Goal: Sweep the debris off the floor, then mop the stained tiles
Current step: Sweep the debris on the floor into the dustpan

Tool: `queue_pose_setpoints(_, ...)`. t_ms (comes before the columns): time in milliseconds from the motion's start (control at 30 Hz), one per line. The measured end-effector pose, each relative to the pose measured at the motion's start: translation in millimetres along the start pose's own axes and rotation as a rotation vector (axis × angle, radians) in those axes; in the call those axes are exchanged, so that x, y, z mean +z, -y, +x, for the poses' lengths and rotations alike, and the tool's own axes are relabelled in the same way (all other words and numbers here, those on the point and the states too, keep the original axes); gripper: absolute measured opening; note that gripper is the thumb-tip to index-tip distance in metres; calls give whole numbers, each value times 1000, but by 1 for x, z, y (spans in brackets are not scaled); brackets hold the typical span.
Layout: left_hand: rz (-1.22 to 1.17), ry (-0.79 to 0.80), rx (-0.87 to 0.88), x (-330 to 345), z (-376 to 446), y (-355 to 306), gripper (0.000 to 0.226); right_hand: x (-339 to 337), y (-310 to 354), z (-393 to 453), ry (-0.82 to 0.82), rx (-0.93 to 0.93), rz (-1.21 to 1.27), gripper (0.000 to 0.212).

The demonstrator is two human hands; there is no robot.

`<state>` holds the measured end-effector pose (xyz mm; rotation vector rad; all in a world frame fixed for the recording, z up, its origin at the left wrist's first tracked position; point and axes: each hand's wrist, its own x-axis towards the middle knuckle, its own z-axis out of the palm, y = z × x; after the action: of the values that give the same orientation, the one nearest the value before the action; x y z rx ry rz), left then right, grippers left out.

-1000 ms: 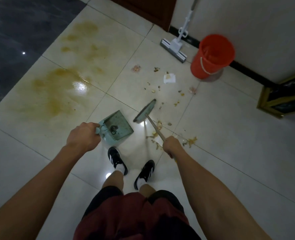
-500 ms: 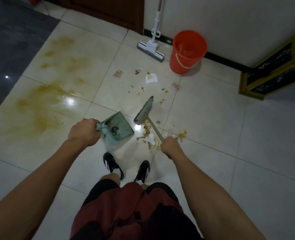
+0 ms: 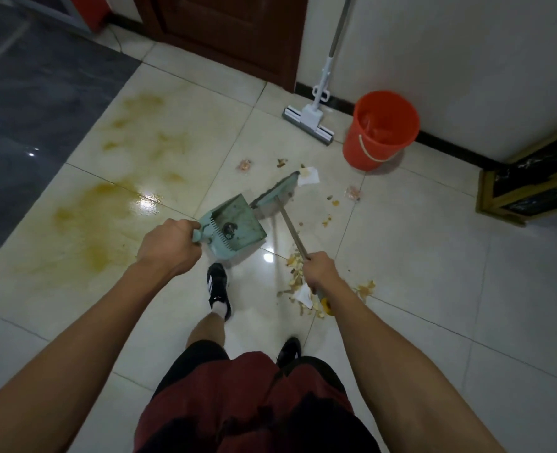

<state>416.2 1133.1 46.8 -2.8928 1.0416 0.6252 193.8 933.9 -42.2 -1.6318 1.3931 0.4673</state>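
Sweeping under way, mopping not begun: our left hand [image 3: 169, 248] grips the dustpan [image 3: 234, 223], our right hand [image 3: 321, 269] grips the broom [image 3: 275, 194], debris [image 3: 298, 276] lies scattered on the tiles, stains [image 3: 107, 204] remain, and the mop [image 3: 308, 124] leans by the bucket [image 3: 381, 129].

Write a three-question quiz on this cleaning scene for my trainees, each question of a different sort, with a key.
1. True or false: the mop is in use.
2. The left hand grips: A) bucket B) dustpan C) mop
3. Fill in: the broom reaches toward the white ____ near the bucket.

Key: 1. False; it leans on the wall. 2. B, the dustpan. 3. Paper; the right hand holds the broom.
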Motion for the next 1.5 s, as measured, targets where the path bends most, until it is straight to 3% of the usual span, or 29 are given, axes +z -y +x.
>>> queue_pose_setpoints(267,-33,37,54,-45,143,80,40,29,151,83,-38,18,45,35)
queue_pose_setpoints(433,-25,49,69,-62,214,124,29,40,231,130,-12,62,107,43)
queue_pose_setpoints(733,47,100,113,-76,282,154,24,52,311,190,19,54,-32,42)
queue_pose_setpoints(1000,86,87,184,-82,296,136,25,37,281,183,8,115,-96,31)
queue_pose_setpoints(1500,131,79,259,-49,210,54,39,21,95,80,-41,256,1,32)
